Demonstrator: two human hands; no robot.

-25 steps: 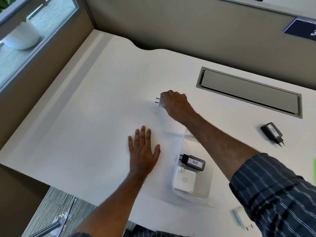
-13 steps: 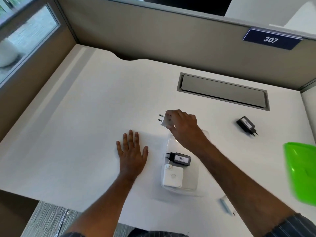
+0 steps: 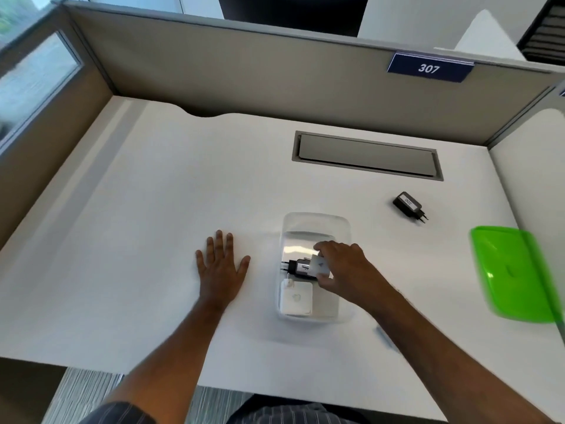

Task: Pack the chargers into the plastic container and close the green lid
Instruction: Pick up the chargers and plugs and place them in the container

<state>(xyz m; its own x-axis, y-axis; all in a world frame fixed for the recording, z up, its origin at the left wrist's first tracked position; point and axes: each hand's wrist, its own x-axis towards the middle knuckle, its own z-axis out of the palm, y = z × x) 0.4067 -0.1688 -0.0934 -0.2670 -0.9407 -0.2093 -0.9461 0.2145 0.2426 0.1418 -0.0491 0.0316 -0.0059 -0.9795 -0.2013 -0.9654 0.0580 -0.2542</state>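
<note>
A clear plastic container (image 3: pixel 316 220) stands on the white desk just in front of me. Inside lie a square white charger (image 3: pixel 296 298) and a black charger (image 3: pixel 294 266) with its prongs pointing left. My right hand (image 3: pixel 344 266) is inside the container, shut on a small white charger (image 3: pixel 320 266) that rests over the black one. My left hand (image 3: pixel 221 266) lies flat on the desk, fingers spread, left of the container. Another black charger (image 3: pixel 408 205) lies on the desk to the right. The green lid (image 3: pixel 513 272) lies at the right edge.
A grey cable hatch (image 3: pixel 367 156) is set in the desk behind the container. Beige partition walls with a sign 307 (image 3: pixel 429 68) enclose the desk at the back and left. A small blurred white object (image 3: pixel 386 336) lies by my right forearm.
My right hand has carried the small white charger from the desk behind the container down into it. The view has shifted, and my left hand has stayed flat.
</note>
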